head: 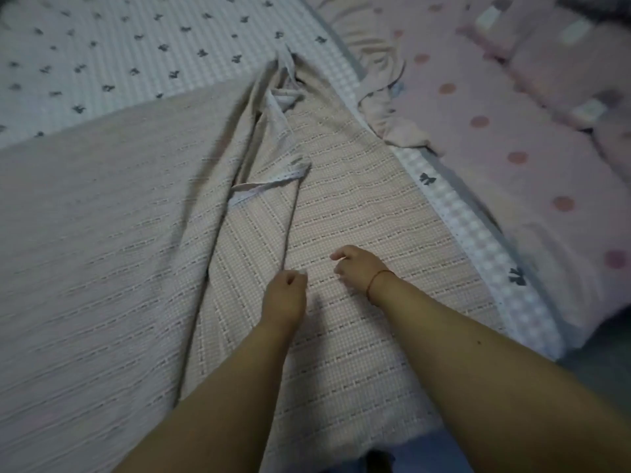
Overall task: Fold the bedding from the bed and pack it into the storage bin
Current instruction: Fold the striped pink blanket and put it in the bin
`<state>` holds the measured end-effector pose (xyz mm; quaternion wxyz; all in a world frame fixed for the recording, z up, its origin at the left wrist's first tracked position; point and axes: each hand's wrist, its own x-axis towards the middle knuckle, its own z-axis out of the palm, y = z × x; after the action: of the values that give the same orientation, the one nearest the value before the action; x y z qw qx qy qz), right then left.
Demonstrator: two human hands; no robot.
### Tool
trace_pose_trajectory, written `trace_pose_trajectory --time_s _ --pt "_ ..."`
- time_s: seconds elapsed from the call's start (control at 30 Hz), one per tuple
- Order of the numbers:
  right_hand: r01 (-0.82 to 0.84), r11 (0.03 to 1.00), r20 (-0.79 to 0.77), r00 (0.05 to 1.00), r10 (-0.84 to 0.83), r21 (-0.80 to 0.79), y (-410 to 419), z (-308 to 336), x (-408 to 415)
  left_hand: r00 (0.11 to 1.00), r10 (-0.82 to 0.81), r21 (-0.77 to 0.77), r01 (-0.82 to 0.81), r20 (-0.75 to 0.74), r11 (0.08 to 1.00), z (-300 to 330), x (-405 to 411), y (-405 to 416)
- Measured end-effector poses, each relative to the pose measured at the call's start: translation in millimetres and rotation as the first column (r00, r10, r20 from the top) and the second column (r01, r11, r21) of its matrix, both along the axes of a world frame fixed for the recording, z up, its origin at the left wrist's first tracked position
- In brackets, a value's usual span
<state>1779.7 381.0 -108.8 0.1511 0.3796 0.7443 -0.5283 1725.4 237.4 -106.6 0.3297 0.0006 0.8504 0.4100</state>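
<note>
Woven pink blanket (341,199) on bed: soft, light, drapes readily; left hand (285,291) pinches the fold edge; right hand (358,268) loosely curled, holding nothing; best gripped at corners.

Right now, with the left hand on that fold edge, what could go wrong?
1. The left hand pinches only the corner of the beige blanket; it may slip, since the right hand holds nothing.
2. The bunched folds farther up could get folded in crooked.
3. The white trim strip lies loose and may twist inside.
</note>
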Motion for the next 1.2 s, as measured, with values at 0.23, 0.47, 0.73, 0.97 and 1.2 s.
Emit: trace_pose_trajectory --time_s 0.23,0.47,0.73,0.97,1.2 --pt "-0.264 0.964 0.183 0.948 0.259 0.005 -47 -31 -31 0.969 0.245 -0.549 -0.191 0.027 0.814 -29 -61 -78" --pt "-0.202 0.974 0.255 0.952 0.171 0.100 -27 -20 -43 0.989 -0.136 -0.127 0.129 -0.053 0.984 -4 -37 -63" --pt "0.254 0.960 0.108 0.958 -0.267 0.115 5 -14 -38 0.958 -0.269 -0.153 0.253 -0.100 0.955 0 6 -69" --pt "-0.015 0.979 0.130 0.991 -0.012 0.205 -28 -4 -21 0.827 -0.559 -0.648 0.395 -0.057 0.651 -30 -34 -109" --pt "-0.454 0.872 0.076 0.891 0.447 0.182 -55 10 -23 0.637 -0.763 -0.158 0.770 0.115 0.619 5 8 -85"
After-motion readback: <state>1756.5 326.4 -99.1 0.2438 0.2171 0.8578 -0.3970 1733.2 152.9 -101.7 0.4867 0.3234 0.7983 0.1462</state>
